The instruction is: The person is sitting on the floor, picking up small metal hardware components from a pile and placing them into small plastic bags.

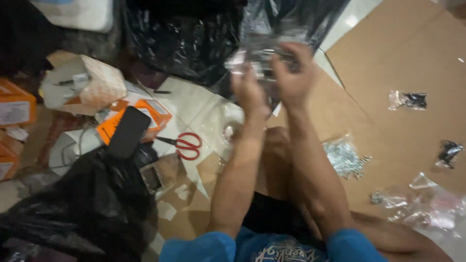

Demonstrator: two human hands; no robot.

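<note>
Clear plastic bag, crinkled and blurred by motion, is held up above the floor between both hands, in front of a large black plastic sack at the far edge of the floor. Left hand is raised with fingers curled toward the bag's lower left side; how tightly it grips cannot be told through the blur. Right hand is closed over the bag's right side, fingers bent across the plastic. Both forearms rise from blue sleeves at the near edge.

On the floor left of the forearms lie red-handled scissors, blades pointing left. Beyond them rest an orange box and a dark flat phone-like object lying partly over it. A torn white-and-tan carton sits farther toward the far left corner. A second black plastic sack fills the near left corner.

A brown cardboard sheet covers the right side of the floor. On it, just beside the right forearm, lies a heap of small silvery metal parts. Two small bags of dark parts lie near the right edge, well apart from the hands. Loose clear wrappers lie at the near right corner.
</note>
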